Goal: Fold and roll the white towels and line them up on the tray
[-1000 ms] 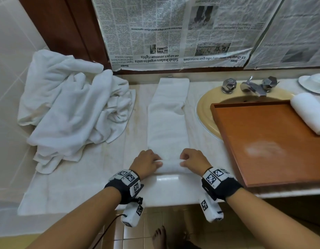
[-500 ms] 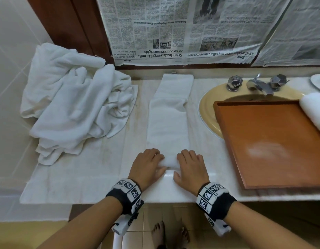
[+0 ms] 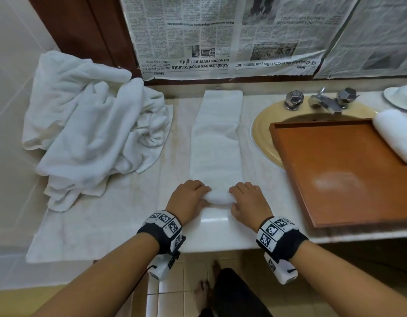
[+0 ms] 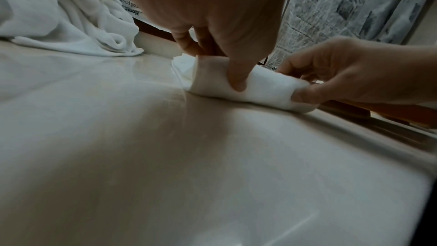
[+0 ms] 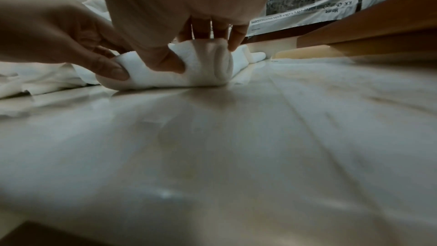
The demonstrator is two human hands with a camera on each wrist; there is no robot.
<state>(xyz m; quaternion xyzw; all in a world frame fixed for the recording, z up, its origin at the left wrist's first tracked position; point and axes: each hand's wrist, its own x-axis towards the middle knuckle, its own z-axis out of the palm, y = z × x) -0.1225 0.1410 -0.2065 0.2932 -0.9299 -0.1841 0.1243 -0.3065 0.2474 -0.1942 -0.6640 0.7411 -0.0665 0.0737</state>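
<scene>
Two sheets of newspaper [image 3: 220,37] hang on the wall behind a pale marble counter [image 3: 220,234], beside white wall tiles. A heap of white towels [image 3: 90,133] lies at its left; a wooden tray [image 3: 335,184] sits over the yellow sink [image 3: 261,136], carrying one rolled towel [image 3: 394,133]. In the middle a folded towel strip [image 3: 216,145] runs away from the counter's near edge, that end rolled up. The left hand [image 3: 188,200] and right hand [image 3: 250,202] curl fingers and thumbs around that roll.

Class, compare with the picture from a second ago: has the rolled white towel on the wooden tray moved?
No. The rolled white towel lies at the brown wooden tray's far right corner as before; only the camera shifted.
</scene>
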